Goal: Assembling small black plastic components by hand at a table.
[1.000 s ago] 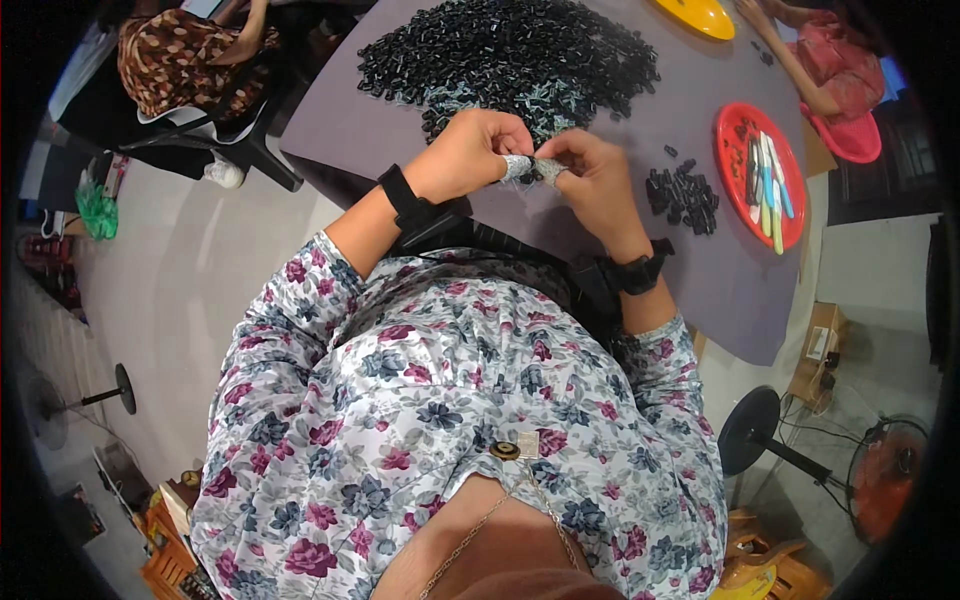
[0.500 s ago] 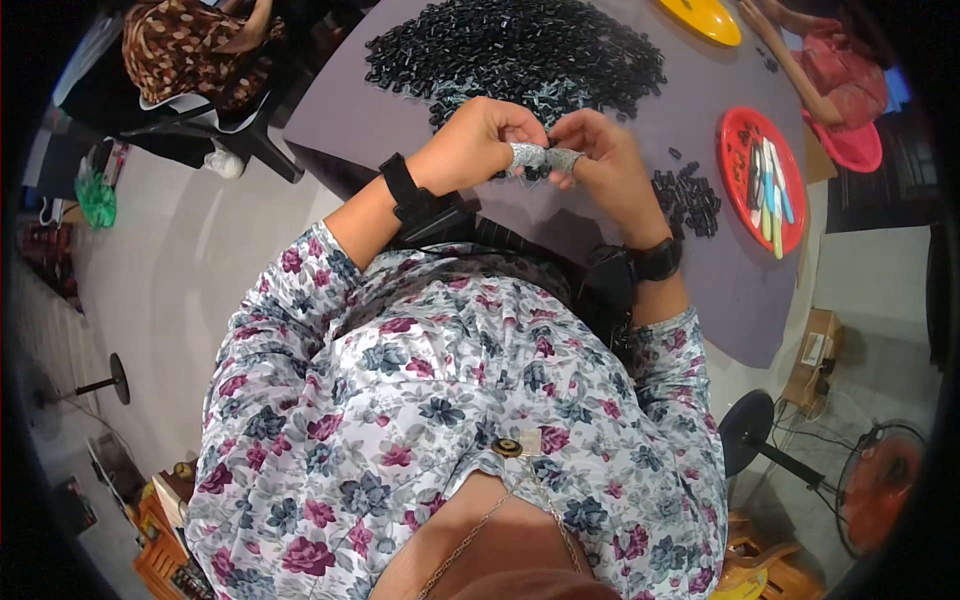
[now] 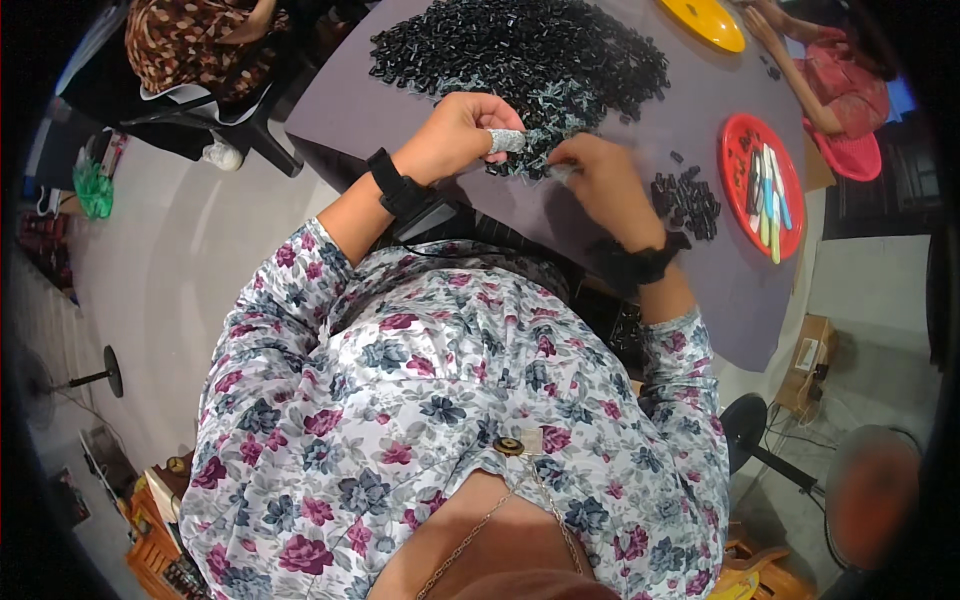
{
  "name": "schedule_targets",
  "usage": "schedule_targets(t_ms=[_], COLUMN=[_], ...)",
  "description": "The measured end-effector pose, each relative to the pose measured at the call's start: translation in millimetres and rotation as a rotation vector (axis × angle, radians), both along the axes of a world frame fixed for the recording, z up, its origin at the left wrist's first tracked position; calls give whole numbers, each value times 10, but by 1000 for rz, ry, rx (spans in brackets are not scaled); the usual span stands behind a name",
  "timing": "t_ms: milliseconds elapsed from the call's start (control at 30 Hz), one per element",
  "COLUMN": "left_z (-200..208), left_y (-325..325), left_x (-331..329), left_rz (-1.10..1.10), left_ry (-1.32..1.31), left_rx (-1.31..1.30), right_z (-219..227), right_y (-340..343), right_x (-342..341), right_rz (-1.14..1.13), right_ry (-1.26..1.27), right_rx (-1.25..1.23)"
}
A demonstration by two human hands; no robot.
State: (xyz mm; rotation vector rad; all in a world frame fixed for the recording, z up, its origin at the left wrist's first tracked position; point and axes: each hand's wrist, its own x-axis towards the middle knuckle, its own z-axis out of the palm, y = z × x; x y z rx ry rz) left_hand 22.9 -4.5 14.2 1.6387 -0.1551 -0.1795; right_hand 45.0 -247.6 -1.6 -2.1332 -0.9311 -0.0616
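Observation:
A large heap of small black tube-shaped pieces [image 3: 520, 50] covers the table, with greenish-grey slivers [image 3: 560, 112] strewn over its near side. At the near edge of this heap is my left hand [image 3: 462, 135], fingers curled toward a thumb wrapped in whitish tape. Whatever it pinches is too small to make out. My right hand [image 3: 606, 185] is a little lower and to the right, apart from the left, with its fingers bent in against a wrapped thumb; its grip is partly hidden. A smaller pile of black pieces [image 3: 687, 202] lies right of it.
On the purple-grey tablecloth [image 3: 350, 95], a red tray [image 3: 735, 190] holds several knives [image 3: 768, 205] and black bits. A yellow tray [image 3: 705, 22] sits farther back. Co-workers sit at far left and far right, one by a pink basket [image 3: 850, 155]. A fan [image 3: 872, 490] stands lower right.
My hands, which were together half a second ago, have parted. The left has shifted slightly left, and the right has turned down and moved toward the near side of the heap.

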Motion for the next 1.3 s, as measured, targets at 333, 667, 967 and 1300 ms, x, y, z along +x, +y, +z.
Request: schedule_targets(t_ms=[333, 667, 967, 1300], left_z=[-16, 32, 40, 45], left_y=[22, -69, -141, -158], left_x=[-27, -74, -81, -87], left_rz=[-10, -92, -96, -117], left_ry=[37, 53, 58, 65], left_rx=[-2, 46, 10, 57], right_z=[-14, 55, 2, 4], right_y=[177, -88, -51, -7], right_x=[-49, 40, -11, -31], right_rz=[-65, 66, 167, 156], right_ry=[-154, 712, 777, 614], right_rx=[-262, 514, 585, 512])
